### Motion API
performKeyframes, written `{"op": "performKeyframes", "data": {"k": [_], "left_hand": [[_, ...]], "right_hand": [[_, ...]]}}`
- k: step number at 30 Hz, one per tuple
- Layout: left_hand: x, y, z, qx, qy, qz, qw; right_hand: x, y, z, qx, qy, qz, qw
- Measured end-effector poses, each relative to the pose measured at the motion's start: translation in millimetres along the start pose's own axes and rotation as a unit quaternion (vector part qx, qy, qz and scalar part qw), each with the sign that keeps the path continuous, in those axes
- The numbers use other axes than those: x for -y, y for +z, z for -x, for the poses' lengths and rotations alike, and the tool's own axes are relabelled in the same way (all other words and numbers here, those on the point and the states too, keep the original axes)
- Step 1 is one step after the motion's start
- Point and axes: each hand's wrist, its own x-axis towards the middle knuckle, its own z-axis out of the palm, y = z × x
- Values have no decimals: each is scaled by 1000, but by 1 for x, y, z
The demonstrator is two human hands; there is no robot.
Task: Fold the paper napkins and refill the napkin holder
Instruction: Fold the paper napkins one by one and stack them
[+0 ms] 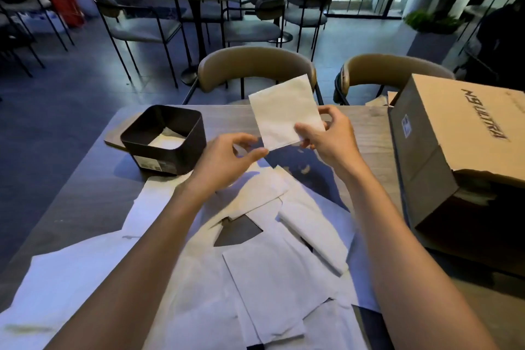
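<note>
Between our fingers, the right hand pinches a folded napkin; left hand loosely spread; next it goes in the holder on its left.

The scene is viewed from a single head-worn wide-angle camera, aimed forward and down, with the table seen close below and café chairs seen farther off beyond it.
</note>
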Motion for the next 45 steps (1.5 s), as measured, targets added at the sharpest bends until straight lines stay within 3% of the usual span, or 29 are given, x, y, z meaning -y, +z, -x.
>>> {"op": "performKeyframes", "data": {"k": [5,11,16,18,21,23,25,27,29,33,37,40,45], "left_hand": [[5,3,4,57,13,-177,982],[8,-15,2,130,-31,-169,977],[11,-24,2,114,-100,-249,957],[11,-25,3,112,-117,-250,955],[11,-26,3,118,-121,-215,962],[10,-26,2,114,-91,-182,972],[7,-30,0,108,-47,-99,988],[2,-34,-2,99,-7,2,995],[-2,-36,-3,65,29,73,995],[-4,-32,-6,-33,26,185,982],[-1,-21,-10,0,-33,275,961],[-7,-9,-21,-3,-22,274,961],[-20,18,-48,23,-1,153,988]], "right_hand": [[-30,-8,-8,-87,121,74,986],[-33,-6,-8,-45,109,255,960],[-30,-6,-6,-64,97,381,917],[-27,-5,-6,-96,68,398,910],[-19,-3,-5,-102,-7,348,932],[-12,-2,-3,-43,-54,300,951],[-5,2,1,85,-66,247,963],[0,9,8,208,-55,191,958],[-2,16,12,253,-76,162,951],[-3,23,14,197,-96,68,973],[1,21,11,137,-84,13,987],[-1,7,4,70,-67,32,995],[-22,-18,-14,-58,-16,135,989]]}}
